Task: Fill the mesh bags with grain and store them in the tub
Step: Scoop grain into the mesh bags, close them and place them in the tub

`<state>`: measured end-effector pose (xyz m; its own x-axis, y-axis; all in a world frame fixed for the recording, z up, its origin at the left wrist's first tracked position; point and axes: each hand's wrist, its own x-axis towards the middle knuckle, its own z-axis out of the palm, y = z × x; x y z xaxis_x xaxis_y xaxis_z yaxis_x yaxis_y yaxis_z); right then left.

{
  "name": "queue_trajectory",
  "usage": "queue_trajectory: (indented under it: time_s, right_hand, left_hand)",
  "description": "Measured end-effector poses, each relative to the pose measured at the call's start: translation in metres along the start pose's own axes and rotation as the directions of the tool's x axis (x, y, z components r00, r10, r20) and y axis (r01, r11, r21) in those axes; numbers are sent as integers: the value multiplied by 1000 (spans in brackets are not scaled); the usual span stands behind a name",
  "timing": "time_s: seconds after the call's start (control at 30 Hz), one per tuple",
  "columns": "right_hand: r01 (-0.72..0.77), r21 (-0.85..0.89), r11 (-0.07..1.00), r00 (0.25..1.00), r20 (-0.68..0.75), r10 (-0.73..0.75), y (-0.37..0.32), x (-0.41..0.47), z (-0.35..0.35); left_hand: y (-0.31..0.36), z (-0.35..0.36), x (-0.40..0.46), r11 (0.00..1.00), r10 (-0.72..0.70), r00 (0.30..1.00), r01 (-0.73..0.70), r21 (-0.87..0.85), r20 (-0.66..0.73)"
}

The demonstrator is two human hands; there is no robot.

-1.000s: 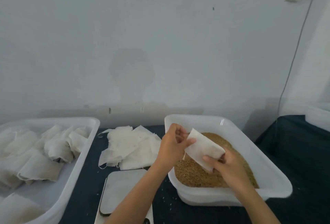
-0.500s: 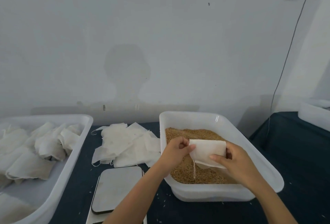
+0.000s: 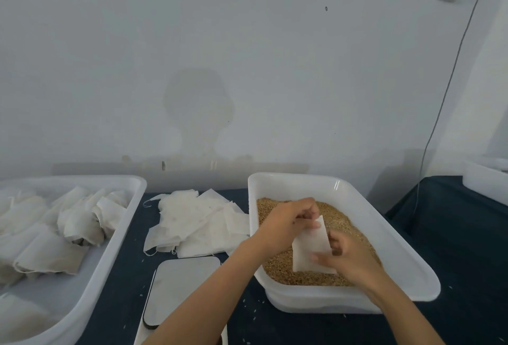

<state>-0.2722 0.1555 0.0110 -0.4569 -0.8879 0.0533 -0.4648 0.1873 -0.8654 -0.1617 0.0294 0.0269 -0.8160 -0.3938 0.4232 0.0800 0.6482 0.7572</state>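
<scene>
A white mesh bag (image 3: 310,248) hangs upright over the brown grain (image 3: 341,223) in the white tub on the right (image 3: 406,262). My left hand (image 3: 288,219) pinches the bag's top corner. My right hand (image 3: 349,258) grips its right side and lower edge, thumb across the front. The bag looks flat. A heap of flat, unfilled mesh bags (image 3: 198,221) lies on the dark table between the tubs. The white tub on the left (image 3: 121,232) holds several filled bags (image 3: 79,221).
A flat grey scale (image 3: 181,287) lies on the dark tablecloth just under my left forearm. Loose grains dot the cloth near the grain tub. Another white container (image 3: 486,179) stands at the far right, beside a cable (image 3: 445,89) hanging down the wall.
The bag has turned from lying level between my hands to standing upright. My left hand rose to its top corner and my right hand dropped to its lower side.
</scene>
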Motion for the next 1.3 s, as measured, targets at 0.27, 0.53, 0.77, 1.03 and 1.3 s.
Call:
queue_trajectory:
  time_s: [0.27,0.53,0.77,1.03,1.3]
  right_hand:
    - [79,-142,987,962,-249,-113,-16,11,22]
    - [141,431,891,943,-333,11,-52,15,51]
    - [248,510,823,968,-169,-187,-78,21,125]
    - [278,66,958,960,-16,-278,-67,35,191]
    - [301,-80,950,952,89,-294,-39,40,202]
  left_hand:
    - [9,-13,-1,944,198,977,-212,253,79]
    - [-8,-42,-45,991,-91,922,47,-125,-376]
    - [-12,-87,-104,988,-14,749,114,108,-663]
    - [-55,-106,-161,902,-327,675,431,-7,-662]
    - [-79,-99,-179,875,-377,732,482,41,-567]
